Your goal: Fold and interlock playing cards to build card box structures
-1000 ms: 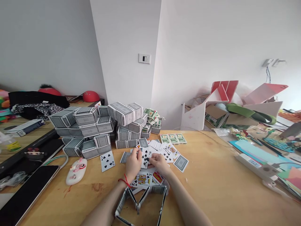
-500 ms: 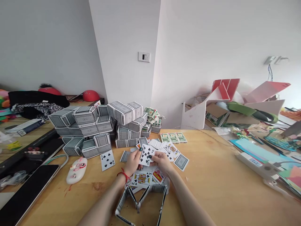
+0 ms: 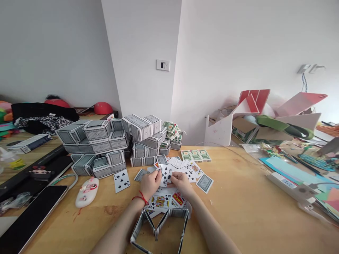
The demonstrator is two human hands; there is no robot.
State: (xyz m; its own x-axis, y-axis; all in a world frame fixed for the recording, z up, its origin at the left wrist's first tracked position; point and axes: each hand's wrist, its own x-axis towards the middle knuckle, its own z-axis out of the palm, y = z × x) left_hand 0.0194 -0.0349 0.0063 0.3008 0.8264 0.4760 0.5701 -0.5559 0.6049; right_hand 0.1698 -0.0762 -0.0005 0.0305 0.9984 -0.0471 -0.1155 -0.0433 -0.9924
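White spade cards [image 3: 166,173] between both hands [image 3: 150,182] above the table [image 3: 238,197]

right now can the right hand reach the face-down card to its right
Probably yes: nothing visible blocks the right hand from the face-down card, though that hand holds a spades card.

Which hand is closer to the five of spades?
Left. The left hand is right of the five of spades, at the left edge of the held card; the right hand is farther, at the card's right edge.
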